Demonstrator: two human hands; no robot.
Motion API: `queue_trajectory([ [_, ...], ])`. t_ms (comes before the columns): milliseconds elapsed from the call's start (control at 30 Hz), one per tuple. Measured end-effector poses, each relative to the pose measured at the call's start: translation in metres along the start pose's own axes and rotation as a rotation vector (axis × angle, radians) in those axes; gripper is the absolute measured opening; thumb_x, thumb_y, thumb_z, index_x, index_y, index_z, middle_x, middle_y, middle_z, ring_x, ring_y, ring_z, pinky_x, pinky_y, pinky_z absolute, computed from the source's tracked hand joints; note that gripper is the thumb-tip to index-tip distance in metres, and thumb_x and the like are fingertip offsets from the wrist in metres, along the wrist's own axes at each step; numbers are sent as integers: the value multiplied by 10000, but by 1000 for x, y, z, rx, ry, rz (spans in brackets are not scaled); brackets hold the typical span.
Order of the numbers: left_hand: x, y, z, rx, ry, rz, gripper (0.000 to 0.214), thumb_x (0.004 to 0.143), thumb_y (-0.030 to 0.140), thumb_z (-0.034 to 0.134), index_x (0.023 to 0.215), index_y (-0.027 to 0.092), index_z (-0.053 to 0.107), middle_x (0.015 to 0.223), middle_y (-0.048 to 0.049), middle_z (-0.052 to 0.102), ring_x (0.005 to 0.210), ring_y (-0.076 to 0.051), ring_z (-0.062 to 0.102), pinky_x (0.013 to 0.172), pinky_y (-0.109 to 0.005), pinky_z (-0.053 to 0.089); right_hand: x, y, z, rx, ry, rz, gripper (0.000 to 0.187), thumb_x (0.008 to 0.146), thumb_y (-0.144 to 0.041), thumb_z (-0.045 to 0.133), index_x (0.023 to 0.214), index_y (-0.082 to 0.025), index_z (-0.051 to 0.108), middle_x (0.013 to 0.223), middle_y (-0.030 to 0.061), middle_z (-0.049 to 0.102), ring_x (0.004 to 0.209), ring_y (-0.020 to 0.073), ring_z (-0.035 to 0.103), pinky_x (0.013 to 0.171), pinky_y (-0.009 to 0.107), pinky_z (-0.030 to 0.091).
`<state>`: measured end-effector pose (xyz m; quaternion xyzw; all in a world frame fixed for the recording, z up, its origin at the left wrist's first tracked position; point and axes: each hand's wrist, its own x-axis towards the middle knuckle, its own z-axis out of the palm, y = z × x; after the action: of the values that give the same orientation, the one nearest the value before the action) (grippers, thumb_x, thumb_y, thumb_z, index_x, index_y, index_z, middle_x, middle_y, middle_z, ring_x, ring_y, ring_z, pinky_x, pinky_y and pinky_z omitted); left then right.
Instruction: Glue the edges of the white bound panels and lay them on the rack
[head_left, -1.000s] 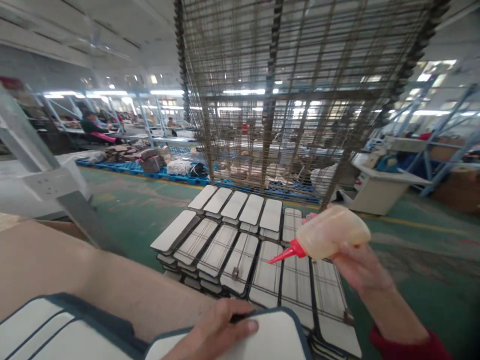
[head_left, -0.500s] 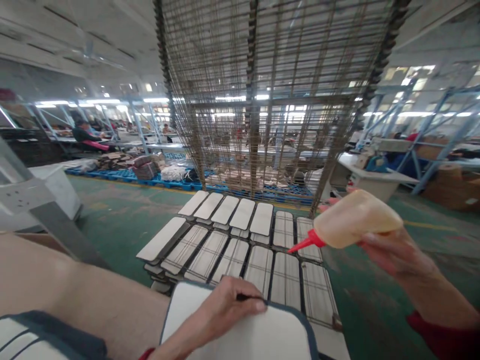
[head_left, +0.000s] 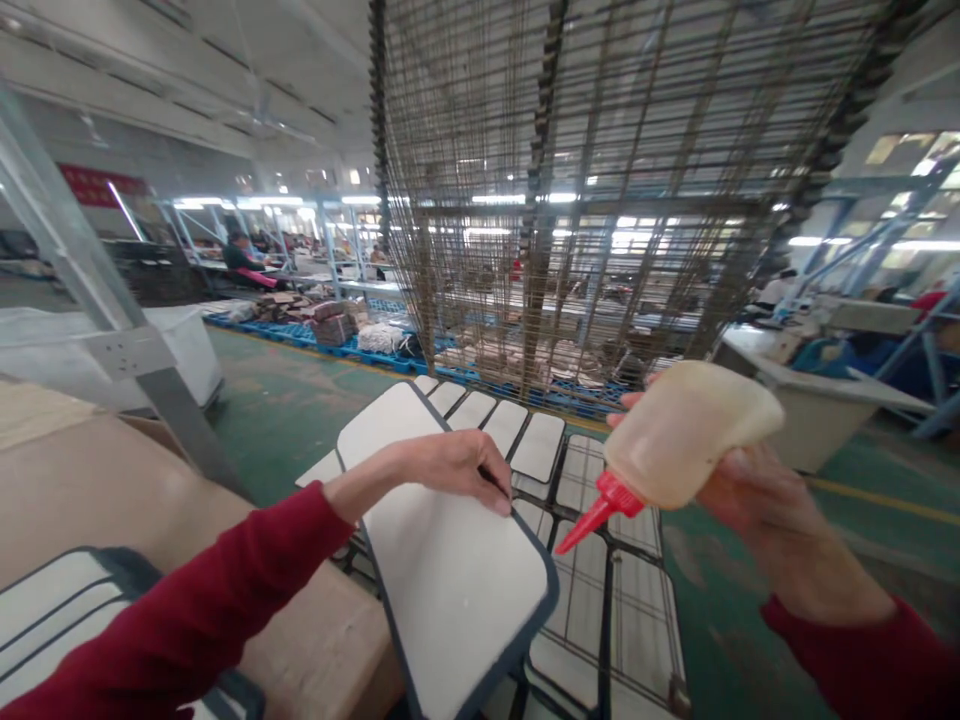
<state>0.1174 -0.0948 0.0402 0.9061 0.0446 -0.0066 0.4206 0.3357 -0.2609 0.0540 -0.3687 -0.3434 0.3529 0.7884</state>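
Observation:
Between the thumb and fingers of my left hand [head_left: 457, 465] is the dark edge of a white panel [head_left: 465, 590] with rounded corners and dark blue binding. The panel slants across the front of the view. My right hand [head_left: 757, 510] grips a translucent squeeze bottle [head_left: 686, 430] holding pale liquid. Its red nozzle [head_left: 589, 520] points down and left, a little right of the panel's edge. Behind the panel, rows of similar white pads [head_left: 541, 447] lie on a low wire rack, partly covered by the panel and my left hand.
Tall wire rack shelves [head_left: 600, 200] stand raised behind the pads. At left are a brown cardboard surface [head_left: 322, 640], a stack of dark-edged panels [head_left: 52, 630] and a grey metal post [head_left: 127, 310]. Blue pallets with piled goods [head_left: 337, 325] and seated workers are farther back.
The panel has come up and turned, its far end now covering part of the rack. My left hand has risen with it. The bottle has tilted further down and the view has shifted left.

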Motion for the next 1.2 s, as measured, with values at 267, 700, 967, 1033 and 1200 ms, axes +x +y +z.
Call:
queue_trajectory([
  [267, -17, 0, -22, -58, -71, -23, 162, 743, 311, 729, 700, 156, 747, 633, 10, 666, 617, -112, 555, 605, -186, 420, 11, 36, 19, -74, -166, -29, 746, 374, -405, 904, 1027, -125, 675, 987, 193, 701, 863, 337, 679, 791, 494, 531],
  [700, -44, -16, -42, -109, -74, -2, 198, 721, 336, 755, 681, 143, 737, 641, -2, 680, 623, -122, 564, 607, -195, 440, 14, 62, 52, 6, -29, 39, 799, 280, -331, 887, 1041, -232, 668, 913, 139, 722, 975, 395, 653, 872, 579, 483],
  [967, -51, -31, -46, -102, -64, 6, 273, 727, 401, 746, 699, 130, 721, 646, -4, 664, 624, -107, 545, 603, -185, 421, 22, 69, 48, -121, -199, -45, 640, 418, -451, 862, 1013, -298, 684, 873, 106, 732, 808, 374, 696, 836, 566, 519],
  [1033, -53, -32, -46, -99, -61, -5, 275, 735, 398, 738, 706, 125, 718, 652, -8, 661, 630, -111, 546, 608, -189, 421, 22, 70, 48, -142, -225, -51, 662, 436, -482, 853, 1046, -296, 675, 852, 107, 732, 796, 378, 696, 839, 576, 516],
  [1200, -59, -32, -46, -74, -25, -21, 292, 739, 414, 730, 711, 124, 713, 653, -7, 645, 633, -116, 539, 602, -196, 410, 20, 74, 45, -144, -173, -55, 667, 410, -504, 860, 1017, -295, 677, 908, 92, 732, 746, 346, 700, 757, 547, 553],
])
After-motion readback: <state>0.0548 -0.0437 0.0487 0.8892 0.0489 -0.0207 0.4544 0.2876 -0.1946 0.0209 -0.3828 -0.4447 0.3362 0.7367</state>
